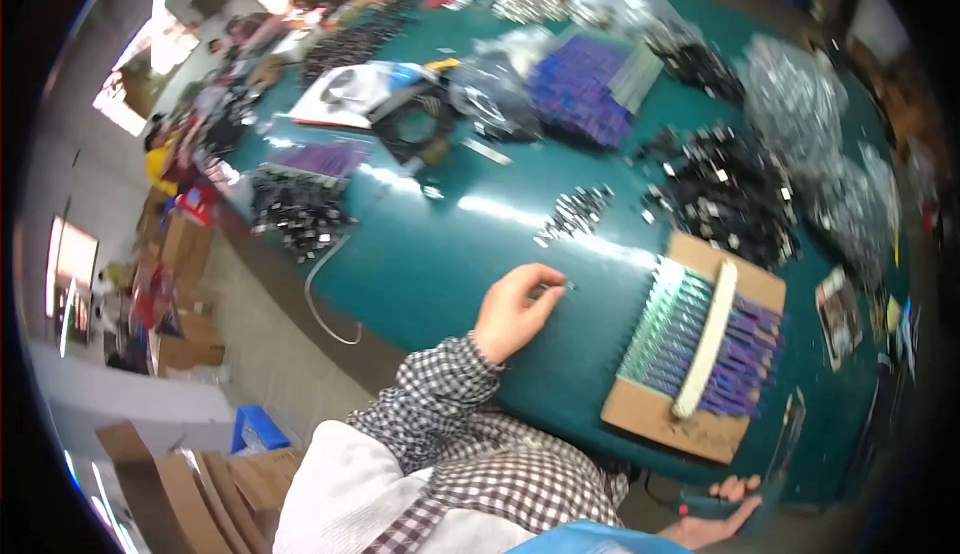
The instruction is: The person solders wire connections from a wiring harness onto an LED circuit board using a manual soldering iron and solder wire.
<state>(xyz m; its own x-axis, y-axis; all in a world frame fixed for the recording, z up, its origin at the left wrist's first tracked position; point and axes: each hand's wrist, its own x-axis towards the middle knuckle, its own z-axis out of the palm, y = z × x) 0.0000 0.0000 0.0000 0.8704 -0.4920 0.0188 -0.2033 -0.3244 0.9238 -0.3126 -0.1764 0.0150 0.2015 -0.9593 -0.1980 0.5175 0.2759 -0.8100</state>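
Above the near part of the green table, my left hand (513,312) is closed in a pinch, thumb against forefinger. A tiny piece shows at its fingertips, too small to name. My right hand (712,522) is low at the table's near right edge, its fingers curled round a blurred teal tool (708,505) with a red spot; its kind cannot be made out. Between the hands lies a cardboard sheet (655,424) carrying a row of narrow green and purple strips (690,339). A cream bar (708,339) lies across them. Small metal parts (575,215) are scattered beyond my left hand.
A heap of black parts with metal ends (725,189) and clear plastic bags (795,94) stand at the right. Farther off lie purple strips (585,89), a black cable coil (412,126) and another metal-ended pile (295,214). A white cable (318,294) hangs over the left edge.
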